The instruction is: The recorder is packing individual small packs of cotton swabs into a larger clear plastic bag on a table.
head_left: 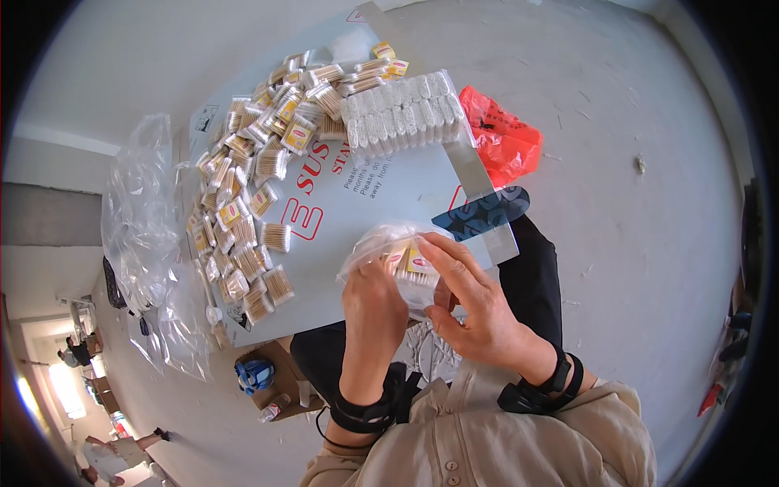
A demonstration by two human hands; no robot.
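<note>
A see-through plastic bag stands at the near edge of the board in front of me. Small packs of cotton swabs with yellow and white labels show inside it. My left hand is closed on the bag's left side, its fingertips partly hidden. On the other side, my right hand curves round the bag, thumb below and fingers over the upper edge. The bag's lower part is hidden behind my hands.
Many loose swab packs are heaped along the board's left side. A block of white-tipped bundles lies at the far right, beside a red plastic bag. Large plastic sheeting hangs at left. A cardboard box stands below.
</note>
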